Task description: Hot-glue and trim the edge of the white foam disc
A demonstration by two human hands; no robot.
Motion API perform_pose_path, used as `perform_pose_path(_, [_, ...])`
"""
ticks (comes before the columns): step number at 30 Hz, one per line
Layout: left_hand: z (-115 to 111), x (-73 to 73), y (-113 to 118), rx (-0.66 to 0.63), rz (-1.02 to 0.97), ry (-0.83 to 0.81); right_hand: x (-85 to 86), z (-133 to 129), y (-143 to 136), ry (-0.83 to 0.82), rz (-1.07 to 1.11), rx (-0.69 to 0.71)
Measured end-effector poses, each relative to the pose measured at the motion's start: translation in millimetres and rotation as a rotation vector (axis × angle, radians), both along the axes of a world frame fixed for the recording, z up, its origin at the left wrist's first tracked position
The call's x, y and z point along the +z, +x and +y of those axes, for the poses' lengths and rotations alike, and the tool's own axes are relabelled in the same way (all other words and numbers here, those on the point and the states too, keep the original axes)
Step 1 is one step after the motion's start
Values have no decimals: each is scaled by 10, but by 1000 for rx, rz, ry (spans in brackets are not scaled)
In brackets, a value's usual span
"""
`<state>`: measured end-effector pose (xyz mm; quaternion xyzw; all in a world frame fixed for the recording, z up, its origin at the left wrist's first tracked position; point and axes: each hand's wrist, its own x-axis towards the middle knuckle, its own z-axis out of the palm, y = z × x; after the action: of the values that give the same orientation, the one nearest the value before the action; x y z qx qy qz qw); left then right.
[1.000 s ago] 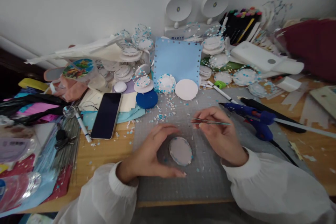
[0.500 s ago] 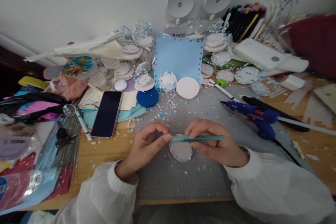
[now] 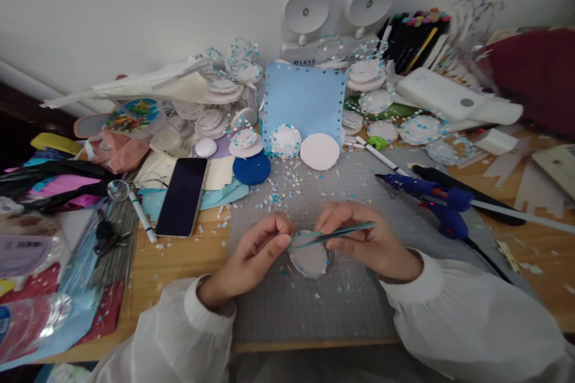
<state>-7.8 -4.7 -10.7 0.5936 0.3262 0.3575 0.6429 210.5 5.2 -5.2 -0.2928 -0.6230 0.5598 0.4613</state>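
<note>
My right hand (image 3: 357, 236) is closed on teal tweezers (image 3: 345, 231), whose tips point left over a white oval disc (image 3: 309, 257) edged with small blue and white pieces. The disc lies on the grey cutting mat (image 3: 314, 317). At the disc's upper left, my left hand (image 3: 265, 251) has thumb and forefinger pinched together near the tweezer tips; what they hold is too small to make out. Behind the hands, a decorated disc (image 3: 285, 141) and a plain white disc (image 3: 320, 151) lean at the foot of a light blue card (image 3: 305, 96).
A blue glue gun (image 3: 431, 194) with its cable lies right of my right hand. A phone (image 3: 182, 196), a white pen (image 3: 142, 216) and keys (image 3: 106, 233) are at left. Loose confetti (image 3: 281, 194) dots the mat. A two-headed lamp (image 3: 330, 42) stands behind.
The tweezers have tilted, their rear end rising and shifting slightly left, and their two arms look more spread. My left hand stays pinched near the disc. The whole view has shifted slightly.
</note>
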Motion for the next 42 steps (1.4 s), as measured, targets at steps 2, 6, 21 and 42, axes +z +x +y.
perform_pose_path(2, [-8,1,-1,-18,-4,7,-1,3,-7,-76,28,-6])
perform_pose_path(6, [-33,11,-9,-44,-5,7,-54,4,-7,-212,93,38])
perform_pose_path(21, [83,7,-17,276,-253,-38,-91,245,142,-212,199,-522])
perform_pose_path(42, [102,-179,4,714,75,113,-351,230,-131,240,-415,-389])
